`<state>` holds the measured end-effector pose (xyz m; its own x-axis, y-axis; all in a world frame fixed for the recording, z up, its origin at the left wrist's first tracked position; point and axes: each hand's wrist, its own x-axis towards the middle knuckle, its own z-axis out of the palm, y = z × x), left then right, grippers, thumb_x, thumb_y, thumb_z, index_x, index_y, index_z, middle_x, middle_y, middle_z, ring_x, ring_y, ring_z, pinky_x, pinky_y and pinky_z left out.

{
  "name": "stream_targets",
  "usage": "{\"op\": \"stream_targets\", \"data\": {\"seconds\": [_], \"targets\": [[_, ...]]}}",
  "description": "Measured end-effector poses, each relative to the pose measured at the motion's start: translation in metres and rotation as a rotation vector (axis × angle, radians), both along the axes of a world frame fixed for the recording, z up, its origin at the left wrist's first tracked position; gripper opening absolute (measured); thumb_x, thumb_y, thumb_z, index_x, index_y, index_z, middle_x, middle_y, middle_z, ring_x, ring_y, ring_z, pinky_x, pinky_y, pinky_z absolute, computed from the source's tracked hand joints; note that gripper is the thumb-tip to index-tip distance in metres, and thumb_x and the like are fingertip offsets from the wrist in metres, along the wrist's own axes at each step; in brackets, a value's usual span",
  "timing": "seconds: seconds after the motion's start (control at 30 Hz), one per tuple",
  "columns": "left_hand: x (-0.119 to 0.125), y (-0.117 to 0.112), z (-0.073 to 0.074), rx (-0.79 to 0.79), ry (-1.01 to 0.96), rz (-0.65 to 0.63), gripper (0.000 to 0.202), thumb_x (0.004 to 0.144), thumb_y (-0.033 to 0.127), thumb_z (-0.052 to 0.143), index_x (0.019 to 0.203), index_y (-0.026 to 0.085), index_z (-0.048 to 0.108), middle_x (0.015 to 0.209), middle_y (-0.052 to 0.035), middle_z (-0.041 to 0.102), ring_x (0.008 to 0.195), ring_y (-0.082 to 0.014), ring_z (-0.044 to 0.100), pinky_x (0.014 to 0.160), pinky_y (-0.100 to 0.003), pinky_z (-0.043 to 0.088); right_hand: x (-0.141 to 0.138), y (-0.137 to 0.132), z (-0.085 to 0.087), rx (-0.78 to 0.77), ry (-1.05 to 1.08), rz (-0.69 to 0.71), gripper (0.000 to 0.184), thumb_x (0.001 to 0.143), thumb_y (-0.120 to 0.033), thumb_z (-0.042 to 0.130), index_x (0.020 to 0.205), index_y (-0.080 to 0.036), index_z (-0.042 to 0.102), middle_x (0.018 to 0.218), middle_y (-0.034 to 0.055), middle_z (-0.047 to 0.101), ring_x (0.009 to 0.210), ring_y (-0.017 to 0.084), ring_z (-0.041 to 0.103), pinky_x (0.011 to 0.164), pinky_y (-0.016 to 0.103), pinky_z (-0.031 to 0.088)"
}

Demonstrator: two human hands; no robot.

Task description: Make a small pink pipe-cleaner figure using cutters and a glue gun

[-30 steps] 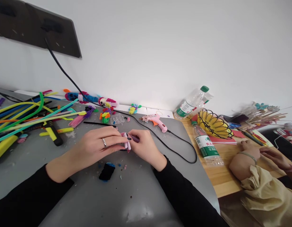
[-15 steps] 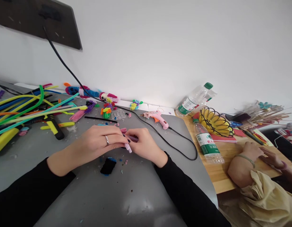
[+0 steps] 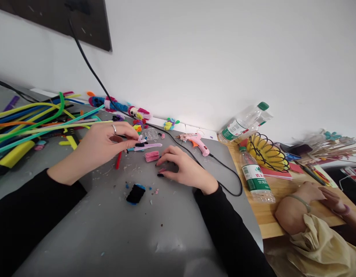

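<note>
My left hand, with a ring on one finger, pinches a small pale-pink piece of pipe cleaner between thumb and fingertips. Just right of those fingertips lies a lilac strip. A short pink pipe-cleaner bundle rests on the table between my hands. Close to its right side hovers my right hand, fingers curved and apart, with nothing visible in them. Nearer to me is a black fuzzy patch with blue edges. Under my left hand a red stick shows partly.
Many coloured pipe cleaners pile up at left, beside a yellow-and-black tool. A pink glue gun and its cable lie behind my right hand. Bottles and a wire basket stand right, near another person's hands.
My hands have parted: the left moved back and left, the right slightly away. The pink bundle, earlier between my hands, now lies on the table. The view shifted slightly.
</note>
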<state>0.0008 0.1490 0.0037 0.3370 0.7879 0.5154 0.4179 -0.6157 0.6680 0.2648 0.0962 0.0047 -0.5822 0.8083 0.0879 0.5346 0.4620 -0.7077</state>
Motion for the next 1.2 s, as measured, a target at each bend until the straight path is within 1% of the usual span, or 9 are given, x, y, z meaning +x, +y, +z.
{"op": "stream_targets", "data": {"seconds": [0.07,0.27,0.4,0.53,0.63,0.73,0.83,0.97,1.2], "targets": [[-0.001,-0.001,0.0,-0.014,0.004,0.012,0.029,0.095,0.042,0.068,0.079,0.02,0.076,0.081,-0.002,0.079,0.066,-0.0133,0.067,0.054,-0.021,0.058,0.002,0.0,0.0,0.011,-0.043,0.027,0.015,0.09,-0.008,0.067,0.096,-0.021,0.07,0.11,0.005,0.058,0.106,0.019,0.058,0.098,0.033,0.049],[0.001,-0.004,0.0,-0.026,0.052,0.007,0.029,0.094,0.043,0.067,0.078,0.021,0.078,0.078,-0.0015,0.08,0.06,-0.0134,0.067,0.05,-0.02,0.053,0.006,0.004,-0.001,-0.01,-0.054,-0.025,0.014,0.093,-0.008,0.061,0.088,-0.02,0.067,0.101,0.0042,0.061,0.093,0.017,0.059,0.084,0.031,0.05],[0.003,-0.004,-0.004,-0.027,0.078,-0.074,0.027,0.095,0.043,0.065,0.081,0.023,0.079,0.081,-0.0012,0.081,0.062,-0.0146,0.069,0.047,-0.02,0.048,0.007,0.008,-0.004,0.024,0.006,-0.173,0.013,0.094,-0.01,0.059,0.09,-0.019,0.065,0.09,0.0019,0.065,0.079,0.015,0.058,0.072,0.028,0.048],[0.007,-0.007,-0.009,-0.031,0.066,-0.148,0.032,0.098,0.047,0.06,0.086,0.023,0.079,0.084,-0.0021,0.082,0.068,-0.017,0.073,0.054,-0.023,0.052,0.002,0.012,-0.011,0.172,0.142,-0.336,0.013,0.096,-0.013,0.055,0.094,-0.021,0.066,0.095,0.0044,0.067,0.087,0.017,0.063,0.076,0.03,0.053],[0.01,-0.01,-0.008,-0.039,0.094,-0.167,0.035,0.1,0.047,0.056,0.087,0.023,0.078,0.083,-0.0023,0.082,0.068,-0.0168,0.072,0.059,-0.025,0.053,-0.004,0.011,-0.011,0.216,0.21,-0.299,0.018,0.102,-0.02,0.053,0.112,-0.023,0.068,0.116,0.0086,0.068,0.101,0.018,0.066,0.084,0.033,0.057],[0.01,-0.011,-0.006,-0.053,0.074,-0.154,0.035,0.099,0.047,0.056,0.087,0.021,0.078,0.079,-0.0024,0.081,0.064,-0.016,0.069,0.058,-0.025,0.051,-0.007,0.008,-0.009,0.22,0.188,-0.204,0.02,0.103,-0.029,0.06,0.12,-0.023,0.069,0.114,0.0084,0.071,0.101,0.019,0.067,0.087,0.034,0.057],[0.009,-0.011,-0.004,-0.1,0.058,-0.131,0.03,0.096,0.043,0.06,0.087,0.02,0.077,0.077,-0.0014,0.08,0.06,-0.0146,0.066,0.056,-0.024,0.05,-0.01,0.003,-0.009,0.187,0.144,-0.118,0.017,0.101,-0.03,0.065,0.115,-0.022,0.072,0.1,0.0058,0.073,0.088,0.018,0.067,0.081,0.031,0.056],[0.009,-0.012,-0.005,-0.127,0.054,-0.111,0.026,0.097,0.037,0.059,0.09,0.02,0.077,0.079,0.0002,0.08,0.064,-0.0132,0.065,0.059,-0.023,0.05,-0.014,0.001,-0.013,0.208,0.146,-0.111,0.016,0.103,-0.024,0.059,0.105,-0.021,0.075,0.094,0.0049,0.074,0.082,0.016,0.067,0.074,0.029,0.052],[0.002,-0.003,-0.015,-0.227,0.164,-0.268,0.018,0.093,0.033,0.067,0.1,0.023,0.08,0.097,-0.0001,0.082,0.074,-0.0145,0.073,0.06,-0.021,0.054,-0.013,0.002,-0.013,0.196,0.164,-0.161,0.018,0.101,-0.02,0.058,0.103,-0.022,0.076,0.096,0.0057,0.076,0.087,0.018,0.068,0.078,0.031,0.052]]}}
